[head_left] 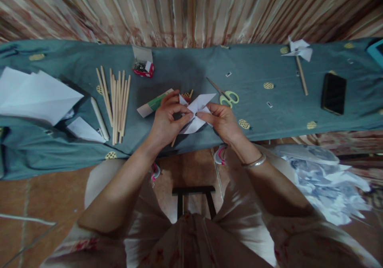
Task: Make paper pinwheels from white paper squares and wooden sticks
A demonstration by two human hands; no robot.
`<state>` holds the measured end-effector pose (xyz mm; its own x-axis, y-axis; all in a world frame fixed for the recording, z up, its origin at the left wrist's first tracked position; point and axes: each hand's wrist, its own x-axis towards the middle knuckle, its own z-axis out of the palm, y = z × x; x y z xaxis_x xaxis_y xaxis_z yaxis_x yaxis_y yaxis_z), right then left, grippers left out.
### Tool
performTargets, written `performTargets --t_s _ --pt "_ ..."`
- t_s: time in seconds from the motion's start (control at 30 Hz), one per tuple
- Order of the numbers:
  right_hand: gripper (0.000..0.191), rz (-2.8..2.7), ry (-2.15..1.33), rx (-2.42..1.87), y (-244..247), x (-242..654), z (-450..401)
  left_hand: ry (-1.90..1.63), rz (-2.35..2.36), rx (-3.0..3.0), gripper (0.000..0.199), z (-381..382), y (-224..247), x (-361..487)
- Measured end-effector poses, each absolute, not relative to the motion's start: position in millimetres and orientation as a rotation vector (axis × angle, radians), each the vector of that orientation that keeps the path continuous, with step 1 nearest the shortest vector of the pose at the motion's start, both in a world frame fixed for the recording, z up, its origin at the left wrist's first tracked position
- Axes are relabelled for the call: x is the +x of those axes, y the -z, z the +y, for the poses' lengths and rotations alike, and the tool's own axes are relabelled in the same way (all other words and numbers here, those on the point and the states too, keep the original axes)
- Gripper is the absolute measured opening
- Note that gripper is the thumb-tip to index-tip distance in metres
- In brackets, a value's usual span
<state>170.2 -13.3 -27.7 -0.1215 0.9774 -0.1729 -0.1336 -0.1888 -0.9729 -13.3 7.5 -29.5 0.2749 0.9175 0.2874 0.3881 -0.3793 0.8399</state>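
Over the front of the table I hold a white paper pinwheel point(194, 126) between both hands. My left hand point(169, 118) pinches it near its centre with thumb and forefinger. My right hand point(223, 120) grips its right side, thumb also close to the centre. Whatever lies right under the fingertips is hidden. Parts of a thin wooden stick point(191, 93) show above and below the pinwheel; I cannot tell whether it is attached. Behind my left hand lies a green and white box point(154, 103). Scissors with light green handles point(229, 97) rest just beyond my right hand.
Several wooden sticks point(118, 104) lie left of centre, beside a white pen-like tool point(99, 118) and paper sheets point(36, 94). An open red box of small metal pieces point(143, 66) stands behind. At right are a finished pinwheel point(299, 50), a phone point(334, 93) and a bag of paper scraps point(326, 180).
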Motion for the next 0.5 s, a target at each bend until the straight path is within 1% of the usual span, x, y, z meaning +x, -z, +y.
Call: performTargets --t_s 0.17,0.5 --pt "0.032 -1.059 -1.493 -1.162 28.6 167.4 -12.0 -1.089 1.187 1.809 0.008 5.9 28.4 -10.0" --pt "0.026 -1.057 -1.489 -1.158 30.4 167.4 -10.7 -1.068 1.222 1.586 0.005 -1.3 21.8 -3.7"
